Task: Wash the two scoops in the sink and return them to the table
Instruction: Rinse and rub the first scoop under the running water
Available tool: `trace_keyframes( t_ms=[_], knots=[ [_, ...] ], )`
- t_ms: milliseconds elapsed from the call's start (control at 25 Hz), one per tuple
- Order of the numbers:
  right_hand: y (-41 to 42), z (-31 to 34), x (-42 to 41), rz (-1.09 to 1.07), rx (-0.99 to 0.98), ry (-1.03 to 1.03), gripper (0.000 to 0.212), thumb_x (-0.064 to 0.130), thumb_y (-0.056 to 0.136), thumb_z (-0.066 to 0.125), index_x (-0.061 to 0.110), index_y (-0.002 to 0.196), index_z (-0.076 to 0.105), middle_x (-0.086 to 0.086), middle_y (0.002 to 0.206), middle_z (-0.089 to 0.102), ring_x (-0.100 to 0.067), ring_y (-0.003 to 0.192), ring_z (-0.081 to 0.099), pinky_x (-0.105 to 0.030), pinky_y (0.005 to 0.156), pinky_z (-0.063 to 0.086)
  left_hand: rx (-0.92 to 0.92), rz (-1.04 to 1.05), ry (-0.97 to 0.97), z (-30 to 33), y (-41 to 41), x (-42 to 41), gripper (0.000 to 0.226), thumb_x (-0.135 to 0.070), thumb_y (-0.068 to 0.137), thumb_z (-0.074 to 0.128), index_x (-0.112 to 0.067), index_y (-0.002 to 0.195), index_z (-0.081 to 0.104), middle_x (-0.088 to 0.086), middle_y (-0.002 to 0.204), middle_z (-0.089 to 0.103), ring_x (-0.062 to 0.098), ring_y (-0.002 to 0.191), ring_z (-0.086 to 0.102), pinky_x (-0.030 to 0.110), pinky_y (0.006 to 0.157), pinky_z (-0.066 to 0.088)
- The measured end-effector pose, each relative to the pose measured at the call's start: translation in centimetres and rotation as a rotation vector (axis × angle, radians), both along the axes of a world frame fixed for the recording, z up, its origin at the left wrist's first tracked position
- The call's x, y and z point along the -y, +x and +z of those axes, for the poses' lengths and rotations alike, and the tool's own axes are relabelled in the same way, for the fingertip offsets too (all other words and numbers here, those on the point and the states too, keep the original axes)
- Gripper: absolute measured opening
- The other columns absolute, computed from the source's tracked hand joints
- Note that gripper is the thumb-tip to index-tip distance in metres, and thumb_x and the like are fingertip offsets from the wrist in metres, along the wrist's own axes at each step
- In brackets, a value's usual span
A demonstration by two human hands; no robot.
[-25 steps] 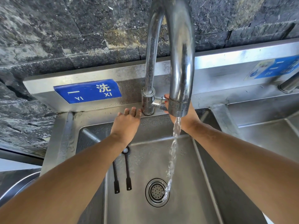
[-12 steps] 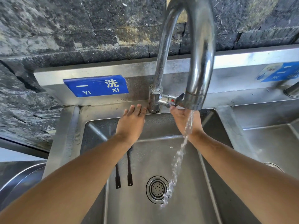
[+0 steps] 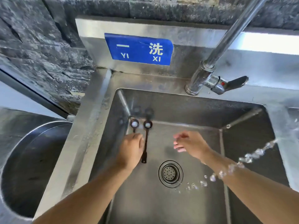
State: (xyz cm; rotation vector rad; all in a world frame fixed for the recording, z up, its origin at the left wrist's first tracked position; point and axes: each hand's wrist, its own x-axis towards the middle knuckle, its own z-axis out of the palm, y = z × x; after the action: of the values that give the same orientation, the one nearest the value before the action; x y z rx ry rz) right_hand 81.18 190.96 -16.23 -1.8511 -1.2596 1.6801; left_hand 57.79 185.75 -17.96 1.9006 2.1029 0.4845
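Left hand (image 3: 131, 148) down on the sink (image 3: 202, 109) floor over the left scoop (image 3: 134, 124), covering its handle; grip not discernible. Right hand (image 3: 191, 143) hovering just above the basin, fingers loosely curled, holding nothing. Right scoop (image 3: 146, 138) flat beside the left hand, bowl toward the back wall. Water stream (image 3: 252, 156) splashing across the right forearm, near the drain (image 3: 170, 173).

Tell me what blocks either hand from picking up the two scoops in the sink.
Nothing visible does. The left hand already lies over the left scoop handle; the right scoop lies bare beside it, with open basin between it and the right hand.
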Motion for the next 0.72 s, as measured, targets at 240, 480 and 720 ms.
trace_keyframes(
  t_ms=[240,480,720],
  knots=[
    [-3.4,-5.6,-0.7,0.156,-0.086,-0.288,0.029,-0.001,0.096,0.061,-0.007,0.125,0.062,-0.027,0.112,0.072,-0.032,0.094,0.076,-0.027,0.065,0.064,0.214,0.210,-0.292,-6.2,-0.4,1.9,0.020,-0.022,0.093,0.065,-0.007,0.100,0.075,0.010,0.099,0.077,0.027,0.093,0.072,0.031,0.079,0.051],
    [-6.5,-11.7,-1.7,0.107,-0.212,-0.335,0.020,-0.002,0.095,0.063,-0.004,0.115,0.067,-0.024,0.106,0.075,-0.031,0.094,0.077,-0.039,0.082,0.064,0.202,0.239,-0.289,-9.7,1.1,0.2,0.014,-0.001,0.088,0.054,-0.001,0.080,0.065,0.016,0.086,0.072,0.034,0.084,0.068,0.039,0.068,0.048],
    [-8.2,-14.0,-2.5,0.180,-0.110,-0.249,0.005,0.002,0.092,0.069,0.000,0.097,0.072,-0.025,0.094,0.076,-0.036,0.087,0.077,-0.040,0.073,0.065,0.178,0.248,-0.304,-11.5,1.8,-0.7,0.013,0.001,0.085,0.054,-0.005,0.078,0.063,0.015,0.088,0.066,0.032,0.084,0.062,0.030,0.066,0.033]
  ],
)
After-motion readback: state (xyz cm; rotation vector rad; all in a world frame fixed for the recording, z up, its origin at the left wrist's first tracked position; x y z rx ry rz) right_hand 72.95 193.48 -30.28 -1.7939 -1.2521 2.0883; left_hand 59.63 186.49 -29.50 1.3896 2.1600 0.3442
